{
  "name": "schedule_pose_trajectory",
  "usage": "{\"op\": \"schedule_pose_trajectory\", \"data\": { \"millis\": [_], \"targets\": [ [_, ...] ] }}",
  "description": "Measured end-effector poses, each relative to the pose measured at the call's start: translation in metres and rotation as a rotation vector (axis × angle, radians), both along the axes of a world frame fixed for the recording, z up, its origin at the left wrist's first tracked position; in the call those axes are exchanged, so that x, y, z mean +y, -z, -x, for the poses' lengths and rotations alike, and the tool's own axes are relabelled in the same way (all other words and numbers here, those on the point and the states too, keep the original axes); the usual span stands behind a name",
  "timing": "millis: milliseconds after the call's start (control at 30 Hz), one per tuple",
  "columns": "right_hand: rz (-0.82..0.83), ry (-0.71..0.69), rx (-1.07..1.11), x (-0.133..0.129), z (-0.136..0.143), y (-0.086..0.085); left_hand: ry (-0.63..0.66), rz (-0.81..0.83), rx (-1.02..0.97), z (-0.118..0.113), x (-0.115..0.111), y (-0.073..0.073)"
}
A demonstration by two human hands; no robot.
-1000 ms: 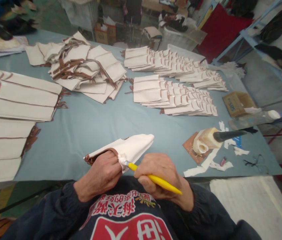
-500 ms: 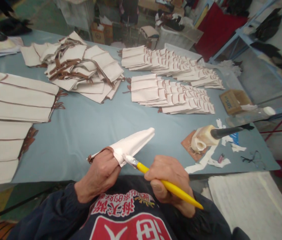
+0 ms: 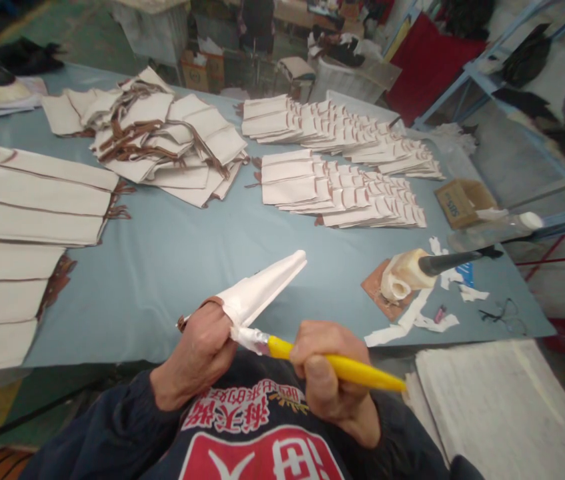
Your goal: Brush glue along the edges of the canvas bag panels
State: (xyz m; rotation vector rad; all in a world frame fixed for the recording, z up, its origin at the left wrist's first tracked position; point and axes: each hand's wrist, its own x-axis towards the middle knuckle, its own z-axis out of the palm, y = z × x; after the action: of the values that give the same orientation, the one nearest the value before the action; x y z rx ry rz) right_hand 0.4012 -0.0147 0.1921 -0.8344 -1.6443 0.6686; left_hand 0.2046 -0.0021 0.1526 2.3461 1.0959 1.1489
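A worker in a dark garment (image 3: pixel 262 380) with red-and-white lettering bends over a blue-grey table (image 3: pixel 172 247), a brush (image 3: pixel 357 372) in one hand and a white piece (image 3: pixel 262 287) in the other. At the centre of the frame, just below the middle, the piece slants up to the right, its narrow end pointing away from the body. The left hand (image 3: pixel 202 347) is curled, gripping the piece at its brown-trimmed lower end; its fingertips are hidden. The right hand (image 3: pixel 335 373), lower right of centre, is closed around the yellow handle, thumb pressed along it, while the white-coated bristles touch the piece's lower edge beside the left hand. Similar pieces lie in a loose heap (image 3: pixel 162 133) at upper left, in overlapping rows (image 3: pixel 342 190) at upper right and in flat layers (image 3: pixel 37 193) along the left edge. At right, a cream-coloured container (image 3: pixel 407 270) sits on a brown board (image 3: pixel 375 293) near white strips (image 3: pixel 402 327), with a cardboard box (image 3: pixel 462 203) and a clear bottle (image 3: pixel 497 230) above.
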Motion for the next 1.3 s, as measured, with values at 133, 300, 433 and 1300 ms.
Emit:
{"op": "schedule_pose_trajectory", "data": {
  "millis": [133, 300, 433, 1300],
  "targets": [
    [0.312, 0.175, 0.159, 0.01, 0.0, 0.01, -0.018, -0.023, 0.031, 0.0, -0.003, 0.0],
    [0.322, 0.334, 0.109, 0.016, -0.008, 0.01, -0.024, -0.008, 0.037, 0.002, -0.003, 0.006],
    [0.135, 0.403, -0.037, 0.002, -0.009, 0.0, -0.004, 0.004, 0.008, -0.002, -0.001, 0.003],
    [-0.069, 0.095, -0.009, -0.002, 0.005, -0.001, 0.006, 0.627, -0.198, -0.011, 0.007, -0.002]
  ]
}}
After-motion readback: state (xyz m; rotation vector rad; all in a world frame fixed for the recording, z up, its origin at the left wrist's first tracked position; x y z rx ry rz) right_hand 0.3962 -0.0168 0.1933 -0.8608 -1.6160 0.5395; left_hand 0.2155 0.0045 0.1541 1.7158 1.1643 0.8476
